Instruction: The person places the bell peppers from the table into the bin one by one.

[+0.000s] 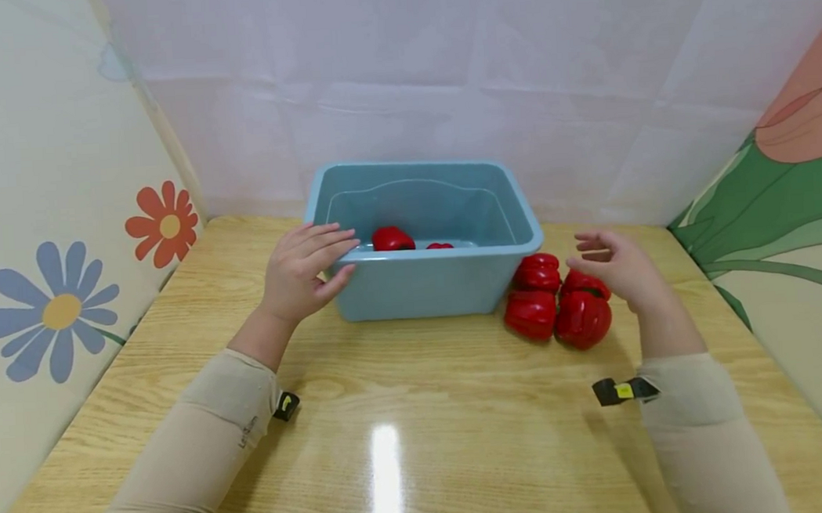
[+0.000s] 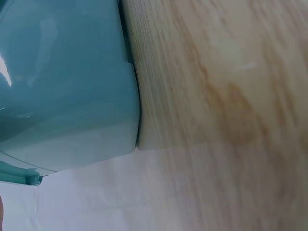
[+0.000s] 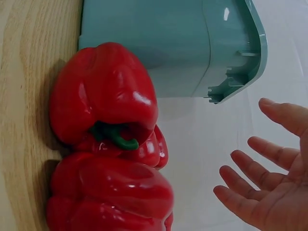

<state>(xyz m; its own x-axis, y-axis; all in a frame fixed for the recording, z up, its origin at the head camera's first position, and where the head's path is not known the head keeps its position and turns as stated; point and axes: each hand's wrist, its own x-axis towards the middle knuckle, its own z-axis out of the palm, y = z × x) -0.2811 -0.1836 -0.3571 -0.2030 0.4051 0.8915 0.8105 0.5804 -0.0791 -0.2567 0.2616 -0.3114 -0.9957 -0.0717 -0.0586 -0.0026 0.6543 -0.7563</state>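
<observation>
A light blue plastic bin (image 1: 413,288) stands against the back of the table. Inside it lie a red bell pepper (image 1: 392,239) and a bit of another red one (image 1: 440,246), mostly hidden by the front wall. My left hand (image 1: 307,267) rests on the bin's left front rim with fingers extended. To the bin's right sit several red bell peppers (image 1: 583,319) in a cluster; one pepper (image 3: 106,91) shows a green stem in the right wrist view. Just above the cluster's right side hovers my right hand (image 1: 619,263), fingers spread and loosely bent, holding nothing.
The wooden table (image 1: 463,410) reaches forward from the bin. A white cloth backdrop (image 1: 399,69) hangs right behind the bin. Panels with painted flowers (image 1: 61,311) border the table on the left and right.
</observation>
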